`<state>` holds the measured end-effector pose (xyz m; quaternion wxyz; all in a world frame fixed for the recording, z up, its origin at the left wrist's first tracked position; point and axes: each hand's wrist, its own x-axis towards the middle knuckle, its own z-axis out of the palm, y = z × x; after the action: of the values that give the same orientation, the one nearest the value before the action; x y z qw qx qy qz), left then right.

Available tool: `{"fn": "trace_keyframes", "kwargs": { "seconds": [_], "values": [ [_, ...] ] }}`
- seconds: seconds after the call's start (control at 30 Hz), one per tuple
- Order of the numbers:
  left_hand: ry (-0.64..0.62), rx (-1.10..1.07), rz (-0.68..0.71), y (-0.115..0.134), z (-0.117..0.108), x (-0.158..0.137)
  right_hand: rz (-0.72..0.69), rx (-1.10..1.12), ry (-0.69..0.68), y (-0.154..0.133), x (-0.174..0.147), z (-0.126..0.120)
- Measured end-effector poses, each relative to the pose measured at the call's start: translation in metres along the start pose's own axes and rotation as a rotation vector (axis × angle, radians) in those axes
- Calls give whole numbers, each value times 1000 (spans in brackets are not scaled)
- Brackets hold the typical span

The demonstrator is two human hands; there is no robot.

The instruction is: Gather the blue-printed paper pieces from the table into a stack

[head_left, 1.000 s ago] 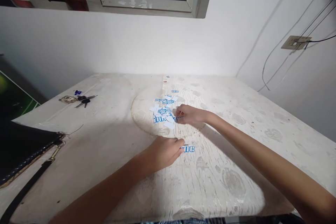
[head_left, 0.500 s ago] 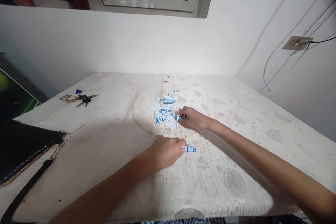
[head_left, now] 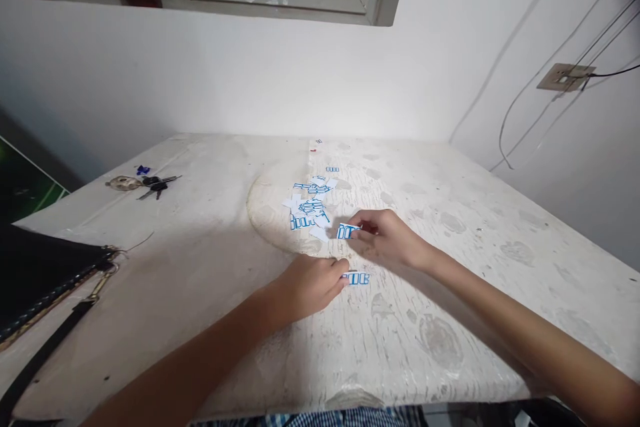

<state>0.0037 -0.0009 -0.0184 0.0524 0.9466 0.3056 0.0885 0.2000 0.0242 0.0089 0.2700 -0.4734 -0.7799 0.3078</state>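
Between the thumb and fingers of my left hand (head_left: 315, 285) is one end of a small white paper slip (head_left: 358, 278) with blue block lettering, low over the near middle of the table. My right hand (head_left: 389, 235) pinches a second white slip (head_left: 346, 231) printed in the same blue, just right of the pile. Several more lettered slips and blank-faced pieces lie in a loose, overlapping pile (head_left: 307, 207) beyond my left hand. A single slip (head_left: 333, 169) rests apart, behind the pile. The exact letters are too small to read.
The table (head_left: 210, 320) has a pale plastic cover and meets the white wall at the back. Keys (head_left: 157, 185) lie at the left on a ring with a metal tag. A black bag (head_left: 45, 287) with a strap occupies the left edge. Loose cables hang near the wall socket (head_left: 565, 77).
My right hand has drawn its slip back from the pile, toward me and slightly right. My left hand keeps its hold on the other slip. The whole view has shifted slightly.
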Motion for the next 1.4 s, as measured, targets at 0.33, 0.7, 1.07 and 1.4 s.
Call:
{"fn": "trace_keyframes", "kwargs": {
  "seconds": [0.33,0.7,1.07,1.4],
  "values": [
    [-29,-139,-52,3,-4,0,-6,-12,-285,-22,-41,-12],
    [-84,-106,-47,4,-7,0,-70,-307,-187,-14,-44,8],
    [-123,11,-61,5,-9,1,-95,-222,-314,-12,-42,4],
    [-108,131,-11,-2,2,2,-202,-176,-330,-13,-43,5]
  ]
}}
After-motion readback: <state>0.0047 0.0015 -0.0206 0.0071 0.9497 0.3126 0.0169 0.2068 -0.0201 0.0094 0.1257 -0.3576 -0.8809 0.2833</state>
